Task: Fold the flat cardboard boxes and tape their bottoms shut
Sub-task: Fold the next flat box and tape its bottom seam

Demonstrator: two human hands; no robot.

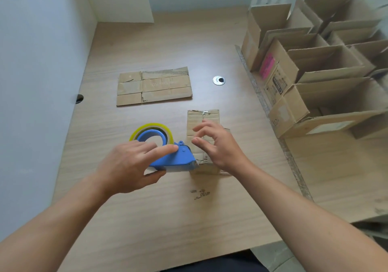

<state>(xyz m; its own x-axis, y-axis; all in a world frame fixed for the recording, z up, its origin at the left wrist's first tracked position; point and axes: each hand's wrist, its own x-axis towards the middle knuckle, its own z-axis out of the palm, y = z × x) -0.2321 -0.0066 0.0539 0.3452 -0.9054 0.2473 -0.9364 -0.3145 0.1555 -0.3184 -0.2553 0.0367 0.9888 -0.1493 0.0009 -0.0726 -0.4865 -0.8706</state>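
Several folded boxes: a crowded group is stood open-topped along the right edge of the tabletop. These are judged finished, though their bottoms are not shown.
One flat box: it is laid unfolded toward the far middle of the tabletop, well apart from both hands, and is judged not yet started.
Small box: it is stood near the middle of the tabletop with its closed flaps turned upward, just beside the tape dispenser. A glint is seen at the far end of the centre seam, but whether it is tape cannot be told.
Tape dispenser: the blue body is held low over the tabletop with its cutting end brought up against the near left side of the small box. The tape roll is mounted behind it.
Left hand: it is wrapped over the tape dispenser, with the fingers laid along the top and the thumb curled beneath, so the tool is clamped.
Right hand: it is held over the small box with the fingers apart and loosely curved. Nothing is gripped, and whether the flaps are touched cannot be told.
Done so far: most boxes appear to be folded and set aside, and the small box is folded with its flaps shut.
Left to do: the seam of the small box is judged still to be taped, after which the flat box remains to be folded and taped.
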